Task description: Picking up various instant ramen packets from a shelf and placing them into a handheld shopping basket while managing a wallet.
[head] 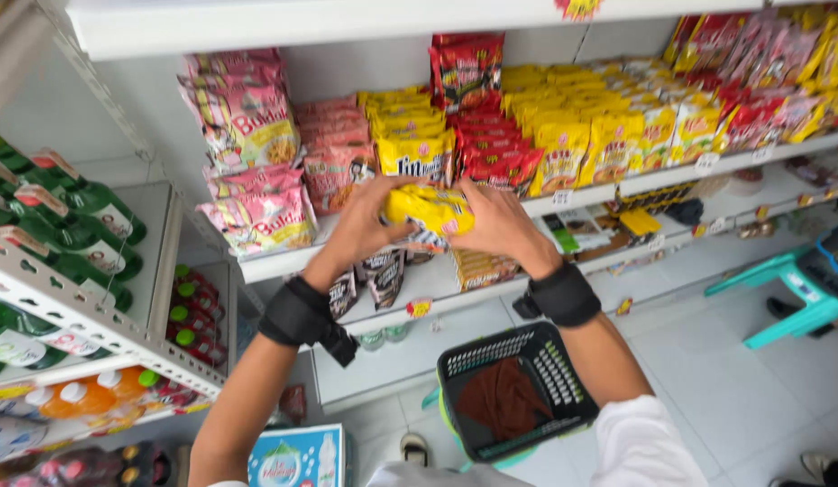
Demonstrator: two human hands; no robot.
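You hold a yellow noodle packet (430, 212) in front of the shelf (283, 261), gripped at both ends: your left hand (369, 221) wraps one end, your right hand (497, 223) the other. Keep it level and uncrushed. The black shopping basket (513, 392) hangs directly below on your right forearm.

- White metal shop shelf (283, 263), at the level of the grip: pink noodle packets (256, 216) left of it, yellow ones (563, 149) and red ones (491, 158) behind and right.
- Lower white shelf (455, 289), under the grip: dark flat packets (383, 275).
- White perforated side rack (85, 316), far left: green bottles (76, 225).
- White tiled floor (707, 361), below: turquoise plastic stool (797, 289).
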